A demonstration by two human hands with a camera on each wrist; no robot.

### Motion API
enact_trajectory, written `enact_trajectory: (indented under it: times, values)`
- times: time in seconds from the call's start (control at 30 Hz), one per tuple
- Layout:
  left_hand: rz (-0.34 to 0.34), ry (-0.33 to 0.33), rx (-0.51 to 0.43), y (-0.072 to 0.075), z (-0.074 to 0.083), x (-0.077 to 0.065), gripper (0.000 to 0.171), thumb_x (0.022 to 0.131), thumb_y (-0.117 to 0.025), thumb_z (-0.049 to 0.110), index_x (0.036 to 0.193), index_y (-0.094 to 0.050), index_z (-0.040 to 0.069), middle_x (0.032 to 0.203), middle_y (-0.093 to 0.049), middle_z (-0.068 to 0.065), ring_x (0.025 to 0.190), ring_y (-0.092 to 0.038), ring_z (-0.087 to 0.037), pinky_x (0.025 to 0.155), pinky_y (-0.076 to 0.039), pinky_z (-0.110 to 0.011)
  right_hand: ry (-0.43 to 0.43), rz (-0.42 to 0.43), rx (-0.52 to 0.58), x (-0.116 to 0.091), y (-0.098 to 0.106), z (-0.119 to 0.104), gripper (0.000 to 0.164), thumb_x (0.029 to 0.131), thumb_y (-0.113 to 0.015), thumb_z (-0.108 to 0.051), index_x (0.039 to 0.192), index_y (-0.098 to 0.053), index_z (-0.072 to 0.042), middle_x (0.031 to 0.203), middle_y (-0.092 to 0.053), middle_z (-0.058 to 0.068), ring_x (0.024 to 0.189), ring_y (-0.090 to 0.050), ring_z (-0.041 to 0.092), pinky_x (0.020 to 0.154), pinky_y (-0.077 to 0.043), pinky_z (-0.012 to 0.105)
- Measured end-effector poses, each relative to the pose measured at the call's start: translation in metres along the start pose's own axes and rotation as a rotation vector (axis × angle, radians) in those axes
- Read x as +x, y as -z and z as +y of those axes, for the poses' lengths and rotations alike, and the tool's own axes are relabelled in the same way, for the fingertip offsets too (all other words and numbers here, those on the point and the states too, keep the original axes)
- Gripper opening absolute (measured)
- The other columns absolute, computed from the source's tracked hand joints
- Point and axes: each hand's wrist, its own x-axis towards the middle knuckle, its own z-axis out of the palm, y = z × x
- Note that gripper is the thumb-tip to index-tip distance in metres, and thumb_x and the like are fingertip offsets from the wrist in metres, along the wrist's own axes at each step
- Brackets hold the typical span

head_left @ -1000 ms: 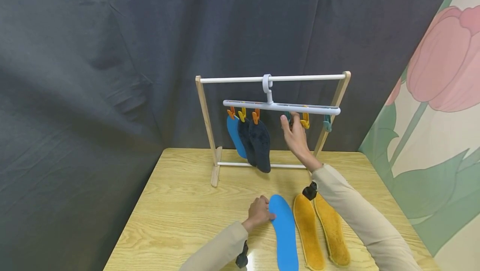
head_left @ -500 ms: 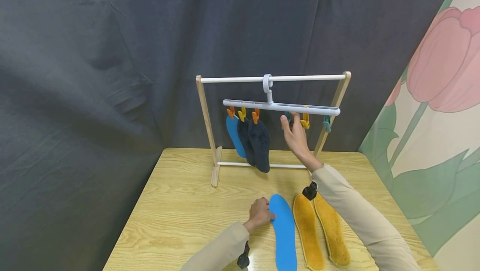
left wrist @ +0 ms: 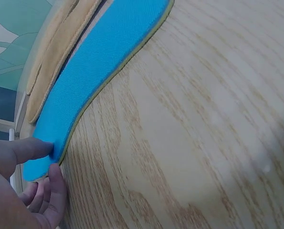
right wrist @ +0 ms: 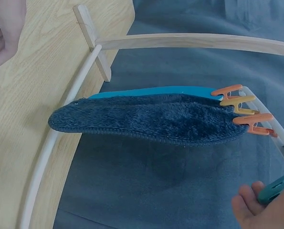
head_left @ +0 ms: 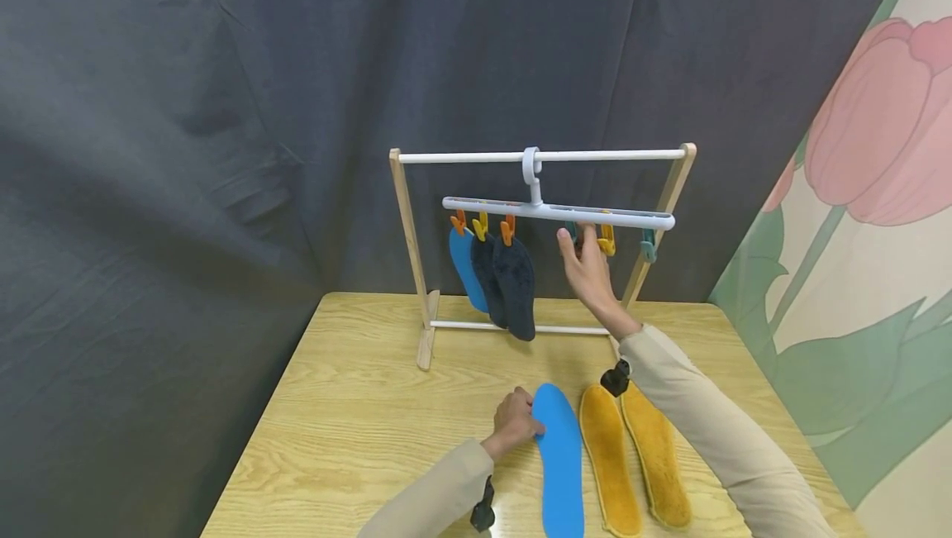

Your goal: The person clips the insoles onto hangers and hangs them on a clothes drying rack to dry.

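A blue insole [head_left: 563, 472] lies on the wooden table, its near end cut off by the head view's lower edge. My left hand [head_left: 513, 422] pinches its far end, the thumb on top and curled fingers at the edge, as the left wrist view shows. My right hand [head_left: 590, 272] is raised to the pale hanger [head_left: 602, 215] and grips a teal clip [right wrist: 276, 188], mostly covered by the hand. Two dark fuzzy insoles [head_left: 515, 290] and another blue insole [head_left: 466, 269] hang from orange and yellow clips on the hanger's left half.
The hanger hooks over the top bar of a wooden rack [head_left: 409, 232]. To the right of my right hand hang a yellow clip [head_left: 607, 239] and another teal clip [head_left: 649, 245]. Two mustard fuzzy insoles [head_left: 611, 464] lie right of the blue one, partly under my right forearm.
The near end of the blue insole on the table has shifted slightly left. Both hands keep nearly the same places and holds.
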Motion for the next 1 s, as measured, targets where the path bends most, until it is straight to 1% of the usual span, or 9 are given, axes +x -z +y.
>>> enact_trajectory:
  times: [0.13,0.27,0.37,0.47,0.53,0.73,0.8,0.9,1.0]
  values:
    - [-0.038,0.063,0.012,0.003,0.001,-0.001,0.037,0.07,-0.081,-0.003,0.101,-0.062,-0.004,0.079,-0.057,-0.005,0.067,-0.052,-0.019,0.059,-0.047,-0.033,0.008,0.0,-0.004,0.001,0.0,0.001,0.049,0.106,-0.045,-0.037,0.141,-0.041,-0.004,0.106,-0.057,0.02,0.095,-0.057,0.032,0.08,-0.043,0.042]
    - [-0.045,0.062,-0.001,0.004,-0.001,0.0,0.039,0.071,-0.08,-0.002,0.108,-0.066,-0.009,0.082,-0.063,-0.009,0.071,-0.058,-0.021,0.063,-0.052,-0.035,0.022,0.008,-0.007,0.002,0.0,0.002,0.045,0.106,-0.047,-0.033,0.138,-0.042,-0.002,0.105,-0.057,0.021,0.099,-0.059,0.035,0.082,-0.045,0.045]
    - [-0.033,0.03,-0.041,0.005,-0.003,0.0,0.033,0.072,-0.078,-0.004,0.103,-0.07,-0.007,0.078,-0.064,-0.005,0.067,-0.058,-0.016,0.059,-0.049,-0.029,0.02,0.005,-0.006,0.003,0.0,0.001,0.043,0.106,-0.048,-0.033,0.136,-0.043,-0.002,0.105,-0.057,0.021,0.101,-0.06,0.036,0.082,-0.046,0.046]
    - [-0.031,0.028,-0.073,0.007,-0.002,-0.001,0.03,0.072,-0.077,-0.005,0.102,-0.07,-0.005,0.074,-0.061,-0.001,0.064,-0.053,-0.011,0.056,-0.045,-0.025,0.014,-0.003,-0.01,0.003,0.001,0.0,0.044,0.106,-0.047,-0.033,0.135,-0.043,-0.001,0.109,-0.057,0.022,0.104,-0.061,0.037,0.085,-0.047,0.047]
    - [-0.029,0.007,-0.077,0.008,-0.003,-0.001,0.029,0.071,-0.077,-0.006,0.099,-0.069,-0.005,0.073,-0.059,0.0,0.063,-0.052,-0.011,0.055,-0.044,-0.025,0.01,-0.006,-0.014,0.003,0.001,-0.002,0.045,0.106,-0.048,-0.034,0.135,-0.044,0.0,0.112,-0.058,0.023,0.105,-0.06,0.038,0.087,-0.047,0.048]
    - [-0.024,0.026,-0.084,0.009,-0.003,0.004,0.029,0.071,-0.076,-0.007,0.098,-0.067,-0.001,0.074,-0.059,0.001,0.067,-0.052,-0.011,0.06,-0.045,-0.026,0.012,-0.015,-0.026,0.003,0.004,-0.004,0.049,0.105,-0.051,-0.034,0.135,-0.047,0.004,0.121,-0.059,0.026,0.11,-0.059,0.038,0.093,-0.047,0.05]
    - [-0.017,0.023,-0.09,0.01,-0.003,0.005,0.03,0.072,-0.072,-0.008,0.101,-0.067,-0.002,0.072,-0.057,0.003,0.066,-0.05,-0.01,0.06,-0.044,-0.025,0.013,-0.017,-0.027,0.003,0.004,-0.004,0.049,0.104,-0.051,-0.033,0.136,-0.048,0.004,0.123,-0.059,0.026,0.111,-0.059,0.038,0.094,-0.048,0.05]
    - [0.0,-0.019,-0.116,0.013,-0.002,0.008,0.032,0.072,-0.063,-0.01,0.104,-0.066,-0.006,0.065,-0.05,0.004,0.058,-0.043,-0.01,0.053,-0.04,-0.024,0.013,-0.013,-0.025,0.003,0.004,-0.004,0.049,0.104,-0.052,-0.032,0.137,-0.047,0.004,0.125,-0.058,0.026,0.112,-0.059,0.039,0.095,-0.047,0.05]
    - [0.006,-0.02,-0.132,0.015,0.0,0.012,0.036,0.074,-0.057,-0.01,0.109,-0.065,-0.008,0.062,-0.046,0.005,0.053,-0.038,-0.01,0.051,-0.036,-0.022,0.01,-0.008,-0.02,0.004,0.004,-0.003,0.05,0.104,-0.052,-0.031,0.139,-0.045,0.004,0.124,-0.057,0.027,0.113,-0.059,0.04,0.096,-0.047,0.051]
